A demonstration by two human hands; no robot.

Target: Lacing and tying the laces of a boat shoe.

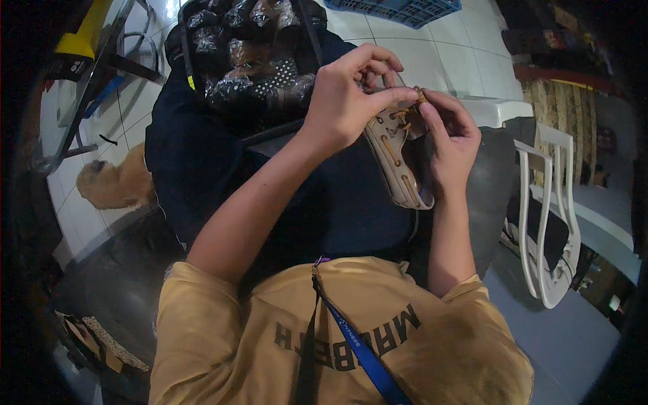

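Observation:
A small beige boat shoe (399, 177) with tan lacing along its side is held up over my lap, its heel end toward me. My left hand (354, 94) is closed, its thumb and forefinger pinching the tan shoelace (403, 120) at the shoe's far end. Closed at the same spot, my right hand (453, 138) meets it fingertip to fingertip on the lace, with its palm beside the shoe. The fingers partly hide the lace ends and the shoe's opening.
Across my lap stands a black crate (253, 138) holding several plastic-wrapped dark and brown items. A blue crate (398, 10) lies beyond on the tiles. At right is a white plastic chair (574, 223); at left, a furry tan animal (118, 179) beside a metal frame (101, 61).

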